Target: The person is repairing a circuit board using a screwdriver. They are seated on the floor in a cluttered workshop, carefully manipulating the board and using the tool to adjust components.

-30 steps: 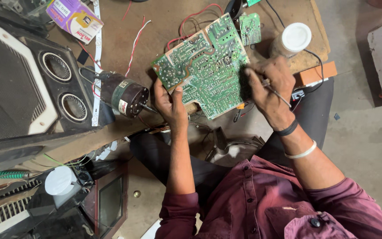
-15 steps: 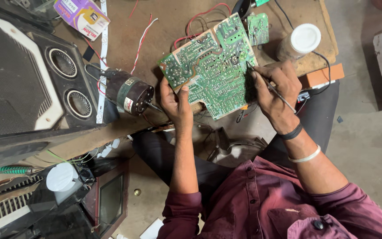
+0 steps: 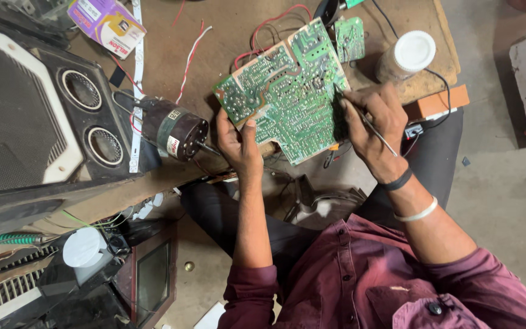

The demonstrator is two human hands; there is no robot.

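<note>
Brown wooden worktop [image 3: 171, 55], scuffed and stained, ran across the upper view. Grey concrete floor [image 3: 500, 201] lay at right, dusty, under even light. A black speaker cabinet [image 3: 38, 122] with two round openings sat at left. Below it stood a small dark screen unit [image 3: 153, 280] and a white lid [image 3: 83, 247].

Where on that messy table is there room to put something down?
Bare wood shows between the small box and the red wires, above the motor. It is crowded around the green circuit board, both hands, and the white-lidded jar.
</note>
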